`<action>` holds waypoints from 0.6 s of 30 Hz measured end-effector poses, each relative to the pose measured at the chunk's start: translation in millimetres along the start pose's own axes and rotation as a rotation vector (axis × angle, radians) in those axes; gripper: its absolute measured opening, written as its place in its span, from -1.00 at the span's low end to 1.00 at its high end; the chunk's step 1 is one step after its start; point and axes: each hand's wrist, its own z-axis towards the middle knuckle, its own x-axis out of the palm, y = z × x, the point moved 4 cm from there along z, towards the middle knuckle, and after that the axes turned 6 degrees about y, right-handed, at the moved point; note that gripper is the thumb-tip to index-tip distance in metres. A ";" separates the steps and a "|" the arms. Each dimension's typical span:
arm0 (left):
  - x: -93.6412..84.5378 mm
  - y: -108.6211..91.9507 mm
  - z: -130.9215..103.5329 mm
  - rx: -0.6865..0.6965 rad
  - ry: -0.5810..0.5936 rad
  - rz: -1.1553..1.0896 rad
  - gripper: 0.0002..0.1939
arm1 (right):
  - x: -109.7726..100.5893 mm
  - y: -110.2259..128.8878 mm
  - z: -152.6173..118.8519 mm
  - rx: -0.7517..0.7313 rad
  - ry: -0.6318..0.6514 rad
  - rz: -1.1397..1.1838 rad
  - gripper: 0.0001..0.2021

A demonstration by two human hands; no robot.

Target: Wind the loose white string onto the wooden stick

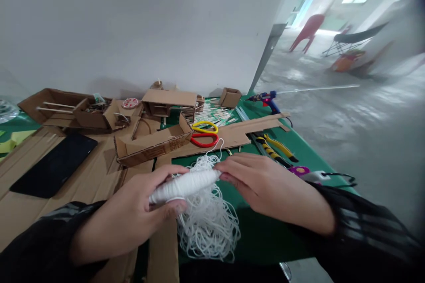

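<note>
Left hand (133,212) clamps my white cord-wrapped bundle (191,185), long axis sloping up rightward; right fingertips (223,171) pinch its far end, tangled white cord (209,230) below.

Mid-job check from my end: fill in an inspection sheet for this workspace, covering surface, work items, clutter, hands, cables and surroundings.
Surface: green table, with cardboard sheeting over much of the left side.
Work items: wound white cord held above a loose cord pile.
Clutter: black tablet-like slab, open cardboard tray, yellow and red handles, glue gun with a red light showing.
Hands: left hand grips the wound cord; right hand pinches its right end.
Cables: black cable at the right edge, by a white fitting.
Surroundings: white panel behind, red chair beyond; other people: nothing seen.
</note>
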 end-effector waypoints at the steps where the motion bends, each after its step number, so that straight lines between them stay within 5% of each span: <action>1: -0.4 1.9 0.6 -0.009 -0.008 -0.127 -0.52 | 1.9 -5.1 -0.1 0.016 -0.044 0.022 -0.80; 5: 5.7 15.7 6.1 0.033 -0.039 -0.659 -0.53 | 7.1 -24.8 -5.0 0.122 -0.223 0.105 -0.84; 8: 17.8 25.2 11.6 0.061 -0.030 -0.797 -0.64 | 11.2 -31.4 -8.8 0.219 -0.318 0.101 -0.86; 18: 55.1 -12.1 12.0 0.193 0.145 0.034 -0.54 | 28.8 -43.3 -7.9 0.406 -0.485 0.271 -0.93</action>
